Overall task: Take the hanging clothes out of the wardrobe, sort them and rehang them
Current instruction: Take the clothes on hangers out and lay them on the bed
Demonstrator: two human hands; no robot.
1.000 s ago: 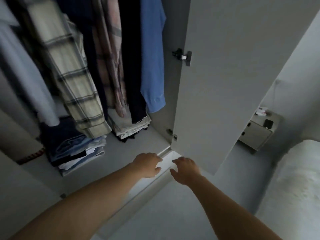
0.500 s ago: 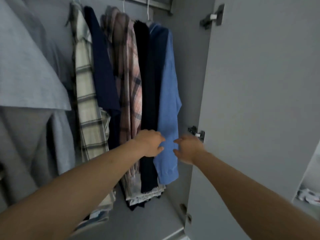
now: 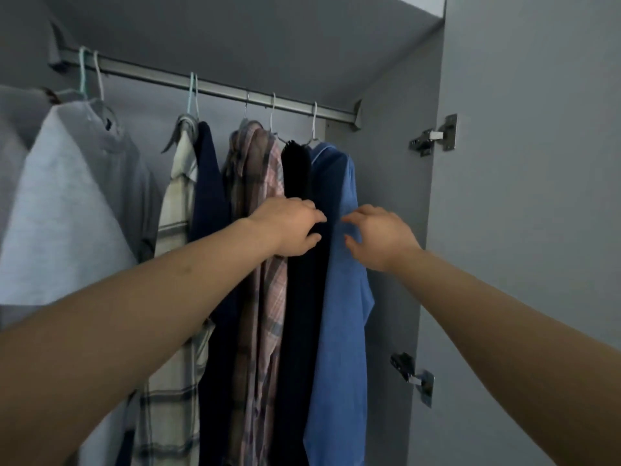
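Both arms reach up into the open wardrobe toward the clothes at the right end of the rail (image 3: 215, 87). The left hand (image 3: 290, 227) lies against the black garment (image 3: 297, 183), its fingers loosely bent and its fingertips at the seam between the black piece and the blue shirt (image 3: 339, 297); it does not plainly grip either one. The right hand (image 3: 376, 235) is just beside it, fingers spread a little and relaxed, their tips touching the front of the blue shirt, with nothing held in it.

The clothes hang side by side on hangers from the rail. From left to right they are a pale grey top (image 3: 67, 213), a cream checked shirt (image 3: 176, 203), a navy garment (image 3: 206, 183), a pink plaid shirt (image 3: 262, 176), the black garment and the blue shirt, which hangs nearest the right wall of the wardrobe. The last four are packed closely together, while the grey top hangs somewhat apart on the near left.

To the right stands the open door (image 3: 537, 196), with an upper hinge (image 3: 433, 136) and a lower hinge (image 3: 415, 375) on its inner edge.
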